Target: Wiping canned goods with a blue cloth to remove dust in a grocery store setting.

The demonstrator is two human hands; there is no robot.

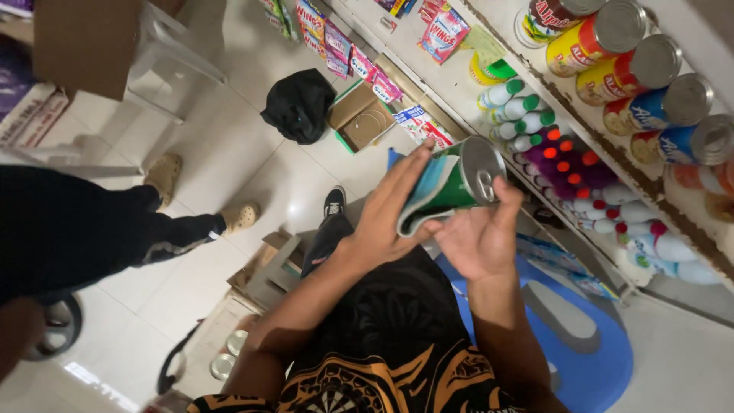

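Green metal can w/ silver pull-tab lid (464, 181) is held in mid-air in front of the shelf (489, 84), long axis roughly level, lid end facing the shelf. Left hand (394, 210), fingers pressed together, presses a blue-green cloth (424, 200) flat against its side. Right hand (480, 233) cups it from below, thumb up. One can in hand; approx. 7 red and blue tins (650, 84) along the shelf's edge.

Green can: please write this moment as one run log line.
left hand: wipes green can with cloth | right hand: holds can | shelf: bottles, tins
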